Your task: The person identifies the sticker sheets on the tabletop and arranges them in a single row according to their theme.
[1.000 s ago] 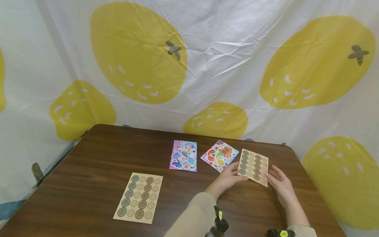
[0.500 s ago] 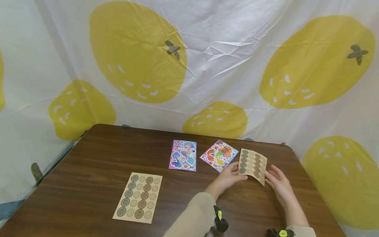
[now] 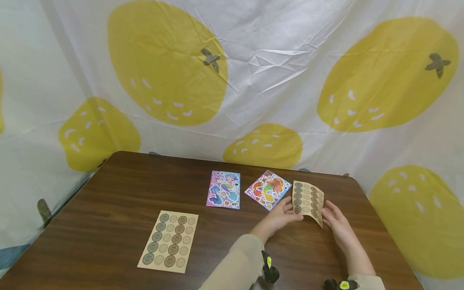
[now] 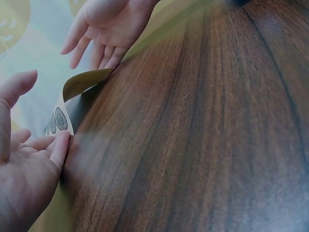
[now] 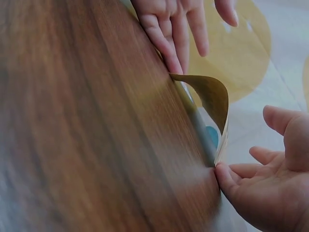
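A tan sheet of round stickers (image 3: 306, 199) stands bowed between my two hands at the right side of the table. My left hand (image 3: 277, 219) touches its left edge with the fingertips, thumb held apart. On the opposite edge, the fingertips of my right hand (image 3: 338, 225) press inward. The left wrist view shows the arched sheet (image 4: 82, 82) rising off the wood, its underside plain brown. Fingers of both hands look extended in the right wrist view, with little fingers low against the sheet's edges (image 5: 219, 104).
A second tan sticker sheet (image 3: 168, 241) lies flat at the front left. Behind are two colourful mermaid sticker sheets, one upright in blue and purple (image 3: 223, 190), one turned diagonally with orange and green (image 3: 268, 190). A lemon-print curtain (image 3: 261, 80) hangs behind the brown table (image 3: 108, 193).
The sheet has gone from nearly flat to clearly bowed. My right hand has shifted slightly left, narrowing the space between the hands; the left hand stays almost in place.
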A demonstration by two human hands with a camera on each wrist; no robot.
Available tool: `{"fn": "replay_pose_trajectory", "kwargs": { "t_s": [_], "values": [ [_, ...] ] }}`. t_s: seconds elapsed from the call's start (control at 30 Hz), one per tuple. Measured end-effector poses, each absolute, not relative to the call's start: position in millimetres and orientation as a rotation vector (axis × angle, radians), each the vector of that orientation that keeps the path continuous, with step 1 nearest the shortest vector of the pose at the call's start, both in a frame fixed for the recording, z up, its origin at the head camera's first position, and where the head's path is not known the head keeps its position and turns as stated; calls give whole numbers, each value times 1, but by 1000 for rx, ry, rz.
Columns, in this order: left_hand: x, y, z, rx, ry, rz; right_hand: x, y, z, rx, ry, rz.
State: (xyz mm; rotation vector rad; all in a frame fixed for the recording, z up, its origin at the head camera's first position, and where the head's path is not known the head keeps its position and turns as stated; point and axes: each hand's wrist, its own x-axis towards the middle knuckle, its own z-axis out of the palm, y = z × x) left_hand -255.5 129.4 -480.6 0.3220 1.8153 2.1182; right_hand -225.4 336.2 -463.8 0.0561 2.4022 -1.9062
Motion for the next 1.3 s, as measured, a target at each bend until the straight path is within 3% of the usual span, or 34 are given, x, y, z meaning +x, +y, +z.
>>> {"fn": "replay_pose_trajectory", "kwargs": {
  "t_s": [1.3],
  "values": [
    [-248,140,-482,293,2095,2111,-222,320,-456,165,2549,-1850]
  ]
}}
